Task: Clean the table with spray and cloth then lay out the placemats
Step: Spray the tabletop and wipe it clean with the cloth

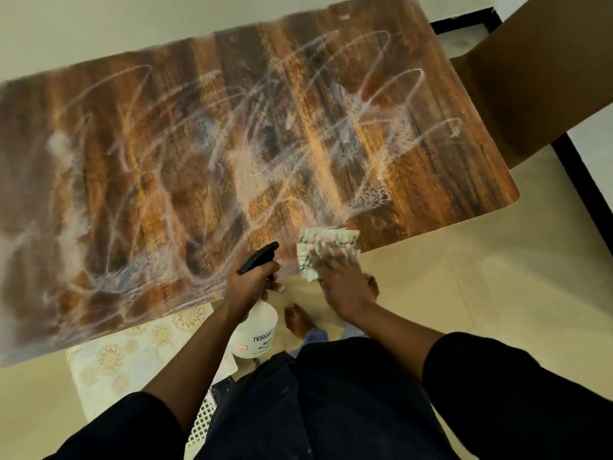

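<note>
My right hand [335, 277] presses flat, fingers spread, on the cloth [326, 249] at the near edge of the foam-streaked wooden table [199, 154], my left hand [252, 283] grips the spray bottle [257, 330] just beside it, and what look like patterned placemats [132, 353] lie below the table's near-left edge.

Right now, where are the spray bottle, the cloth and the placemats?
spray bottle [257, 330], head view, on its white body below the left hand.
cloth [306, 258], head view, on its left part beside the fingers.
placemats [132, 353], head view, on the patterned top mat.
</note>
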